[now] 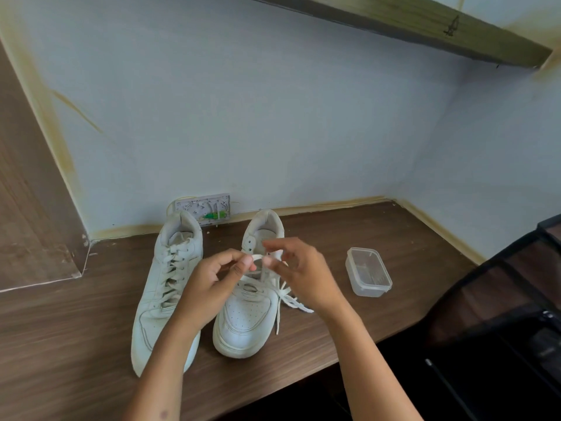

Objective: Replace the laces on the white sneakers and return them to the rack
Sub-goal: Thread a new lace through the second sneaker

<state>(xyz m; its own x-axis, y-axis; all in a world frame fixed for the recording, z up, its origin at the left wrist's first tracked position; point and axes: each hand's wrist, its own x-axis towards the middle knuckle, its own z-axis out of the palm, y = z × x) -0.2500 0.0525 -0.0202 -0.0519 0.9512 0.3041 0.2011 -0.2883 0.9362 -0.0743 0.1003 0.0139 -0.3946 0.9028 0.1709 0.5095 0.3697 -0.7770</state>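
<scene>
Right sneaker [243,317]: on the counter [349,238], mid-depth, just beside the laced left sneaker [164,287]. Long axes run front edge to back wall; toes toward the front edge, heels to the wall.
Lace [258,284]: threaded through the lower eyelets only; ends trail to the right. Judged light, limp, flat; best taken near the tip.
Left hand [209,284]: pinching the lace.
Right hand [300,271]: pinching the lace.
Tub [368,273]: right of the sneakers, apart.
</scene>
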